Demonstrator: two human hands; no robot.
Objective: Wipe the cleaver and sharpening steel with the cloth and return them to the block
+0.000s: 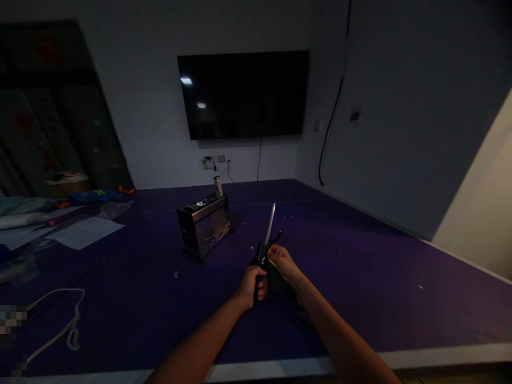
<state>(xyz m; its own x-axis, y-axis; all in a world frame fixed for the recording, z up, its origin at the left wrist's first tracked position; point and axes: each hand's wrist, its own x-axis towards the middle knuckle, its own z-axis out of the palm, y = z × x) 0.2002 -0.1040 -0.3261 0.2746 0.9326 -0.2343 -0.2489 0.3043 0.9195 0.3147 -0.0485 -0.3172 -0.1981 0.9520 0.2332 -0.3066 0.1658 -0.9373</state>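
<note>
Low over the front middle of the purple tabletop point(344, 266), both hands are closed on a dark object point(262, 255) with a slim pale rod point(270, 224) rising from its far end. My left hand point(253, 285) wraps round its black lower part. On the right side, my right hand point(282, 260) pinches a black piece with a yellow edge, its fingertips against the object. A short dark bit sticks out just beyond my right fingers. The dim light hides what kind of object this is.
Left of my hands stands a glossy toaster-like box point(206, 224) with a patterned upright piece point(218, 186) at its far end. Paper sheets point(86, 232) and plastic wrapping lie at the left. A pale cord point(76, 312) curls at the front left. A television point(244, 96) hangs behind.
</note>
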